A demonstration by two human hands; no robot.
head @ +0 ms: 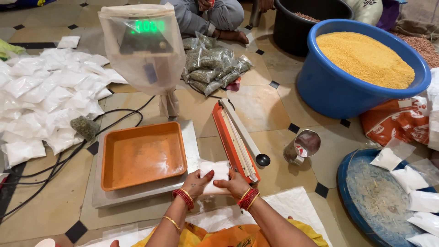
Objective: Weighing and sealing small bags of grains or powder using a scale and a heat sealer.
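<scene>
Tiled floor (267,110); white pouch (215,176) in both hands' grip beside orange sealer (235,142)

We sit on a beige tiled floor (270,110) with small black diamond insets at the tile corners. Taking the big blue tub (338,91) of yellow grain as our landmark: a black tub (288,27) stands just behind it to the left, an orange sack (393,121) lies close on its near right, and well to its left a heap of white packets (45,100) covers the floor. Light is soft and even.
</scene>
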